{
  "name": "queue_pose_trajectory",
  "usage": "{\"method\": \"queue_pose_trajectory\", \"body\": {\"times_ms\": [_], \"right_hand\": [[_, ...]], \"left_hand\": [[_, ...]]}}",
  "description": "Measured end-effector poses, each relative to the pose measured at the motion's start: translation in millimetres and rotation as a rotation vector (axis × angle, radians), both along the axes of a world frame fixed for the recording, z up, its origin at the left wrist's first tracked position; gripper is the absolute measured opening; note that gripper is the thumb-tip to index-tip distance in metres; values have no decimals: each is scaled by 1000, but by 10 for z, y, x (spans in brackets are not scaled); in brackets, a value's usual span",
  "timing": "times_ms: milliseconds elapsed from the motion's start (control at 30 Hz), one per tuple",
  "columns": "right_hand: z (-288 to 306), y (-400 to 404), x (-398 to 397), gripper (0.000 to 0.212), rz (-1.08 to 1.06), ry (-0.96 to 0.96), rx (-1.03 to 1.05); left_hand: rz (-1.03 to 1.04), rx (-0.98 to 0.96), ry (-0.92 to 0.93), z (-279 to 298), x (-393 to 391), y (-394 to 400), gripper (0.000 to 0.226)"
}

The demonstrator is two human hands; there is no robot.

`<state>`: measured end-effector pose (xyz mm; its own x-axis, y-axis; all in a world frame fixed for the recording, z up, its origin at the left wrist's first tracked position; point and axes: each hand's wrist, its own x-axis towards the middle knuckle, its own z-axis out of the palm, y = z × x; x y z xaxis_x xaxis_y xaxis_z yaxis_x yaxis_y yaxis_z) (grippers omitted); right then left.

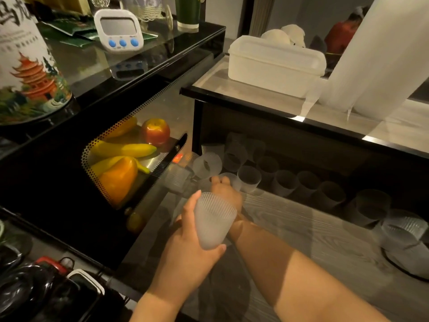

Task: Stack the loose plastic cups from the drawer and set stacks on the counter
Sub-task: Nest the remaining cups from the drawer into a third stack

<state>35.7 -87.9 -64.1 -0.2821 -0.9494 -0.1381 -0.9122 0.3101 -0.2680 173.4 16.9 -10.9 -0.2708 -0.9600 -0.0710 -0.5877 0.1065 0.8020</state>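
Left hand (185,247) grips a ribbed frosted cup (212,223) above the open drawer (301,228); right hand (224,190) reaches past it, fingers curled on a loose cup (228,178) at the drawer's back. More loose cups (287,185) line the back wall, beneath the counter (255,94) bearing a lidded white box (276,63).

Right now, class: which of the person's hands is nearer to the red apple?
The right hand. It reaches into the drawer among the cups, just below and right of the apple; the left hand holds a ribbed cup lower, nearer the camera.
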Motion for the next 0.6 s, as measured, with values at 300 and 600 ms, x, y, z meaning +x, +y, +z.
{"method": "queue_pose_trajectory", "body": {"times_ms": [300, 600], "right_hand": [[-24, 221, -357, 45, -93, -293, -186], [178, 528, -694, 37, -229, -1002, -305]], "left_hand": [[20, 47, -33, -70, 5, -4, 115], [-11, 152, -63, -176, -11, -25, 116]]}}
